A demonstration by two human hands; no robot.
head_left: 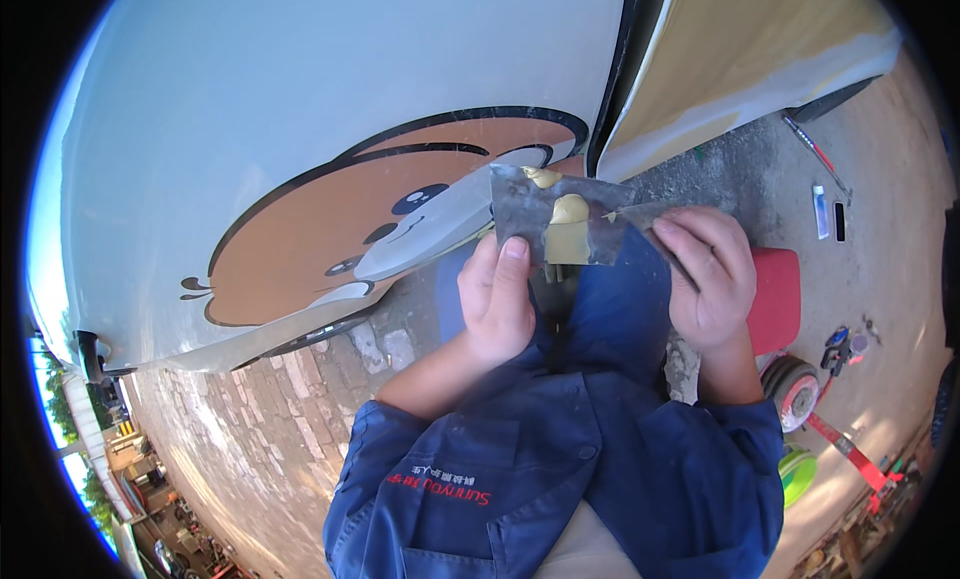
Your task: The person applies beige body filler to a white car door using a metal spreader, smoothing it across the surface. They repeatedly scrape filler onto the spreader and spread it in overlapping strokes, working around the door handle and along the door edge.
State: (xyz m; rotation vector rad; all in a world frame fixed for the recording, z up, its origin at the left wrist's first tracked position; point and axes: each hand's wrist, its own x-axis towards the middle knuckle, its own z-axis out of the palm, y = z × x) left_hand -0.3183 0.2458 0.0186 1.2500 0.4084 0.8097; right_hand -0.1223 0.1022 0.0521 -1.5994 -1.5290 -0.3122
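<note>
In front of my chest my left hand [500,289] grips a flat grey metal plate [515,214] by its lower edge, thumb on top. Yellowish putty [570,234] lies on the plate in a smooth band and a lump, with a smaller dab at its top edge. My right hand [712,274] is closed on a thin dark scraper [636,217]. The scraper's blade points toward the plate's right end and carries a little putty at its tip. Whether the blade touches the plate I cannot tell.
A white vehicle panel [300,99] with a cartoon face stands ahead and left. Beside it is a tan-patched panel [760,59]. To the right are a red seat [778,299], a tube [821,214], a phone-like black slab [839,221], a wheel [797,394] and a red jack [850,449].
</note>
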